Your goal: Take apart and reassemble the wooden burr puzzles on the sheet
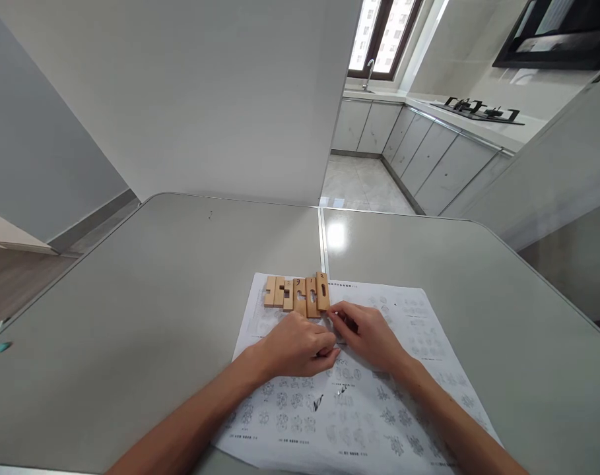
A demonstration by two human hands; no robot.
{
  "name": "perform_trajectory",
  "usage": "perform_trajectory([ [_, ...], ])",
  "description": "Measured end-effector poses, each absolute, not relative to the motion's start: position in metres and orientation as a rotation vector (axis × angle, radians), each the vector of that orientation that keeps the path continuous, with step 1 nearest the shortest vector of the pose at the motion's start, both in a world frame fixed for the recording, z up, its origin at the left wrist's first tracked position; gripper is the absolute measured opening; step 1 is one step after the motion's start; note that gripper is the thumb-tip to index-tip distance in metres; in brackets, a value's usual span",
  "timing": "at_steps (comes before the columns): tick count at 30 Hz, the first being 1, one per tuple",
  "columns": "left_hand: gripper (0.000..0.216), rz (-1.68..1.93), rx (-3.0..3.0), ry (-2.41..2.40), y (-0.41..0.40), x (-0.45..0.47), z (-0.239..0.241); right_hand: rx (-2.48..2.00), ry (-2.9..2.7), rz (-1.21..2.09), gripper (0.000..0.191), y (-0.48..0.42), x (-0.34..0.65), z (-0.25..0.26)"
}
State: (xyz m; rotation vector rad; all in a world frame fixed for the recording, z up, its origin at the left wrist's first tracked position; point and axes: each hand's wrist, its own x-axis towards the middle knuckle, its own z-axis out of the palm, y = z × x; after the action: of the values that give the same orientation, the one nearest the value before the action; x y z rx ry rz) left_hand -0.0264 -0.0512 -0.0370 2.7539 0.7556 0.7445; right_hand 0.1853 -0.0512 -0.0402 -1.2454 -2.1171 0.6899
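Several notched wooden puzzle pieces (pixel 288 295) lie side by side in a row near the top of a printed paper sheet (pixel 349 422). Small dark marks show on some of them. The rightmost piece (pixel 322 290) has a long slot and sits slightly farther up than its neighbours. My right hand (pixel 364 331) has thumb and fingers pinched at that piece's lower right corner. Just below the row, my left hand (pixel 302 344) is curled closed over the paper, partly covering the pieces' lower ends. Whatever its fingers may hold is hidden.
The paper lies on a grey table (pixel 146 316) with a seam (pixel 322 237) running away from me. Two small dark scraps (pixel 318 402) rest on the sheet. A teal bit (pixel 3 346) is at the left edge. Beyond stand a wall and a kitchen counter (pixel 478 128) with a stove.
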Motion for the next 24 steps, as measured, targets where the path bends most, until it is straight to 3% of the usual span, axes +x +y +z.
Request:
perform_trajectory([
  [11, 0.033, 0.790, 2.750, 0.755, -0.0509, -0.0250, -0.0401, -1.279, -2.195, 0.625, 0.034, -0.0510, 0.1839, -0.0411],
  [24, 0.033, 0.795, 2.731, 0.751, -0.0499, -0.0250, -0.0405, -1.268, -2.214, 0.618, 0.034, -0.0512, 0.1842, -0.0428],
])
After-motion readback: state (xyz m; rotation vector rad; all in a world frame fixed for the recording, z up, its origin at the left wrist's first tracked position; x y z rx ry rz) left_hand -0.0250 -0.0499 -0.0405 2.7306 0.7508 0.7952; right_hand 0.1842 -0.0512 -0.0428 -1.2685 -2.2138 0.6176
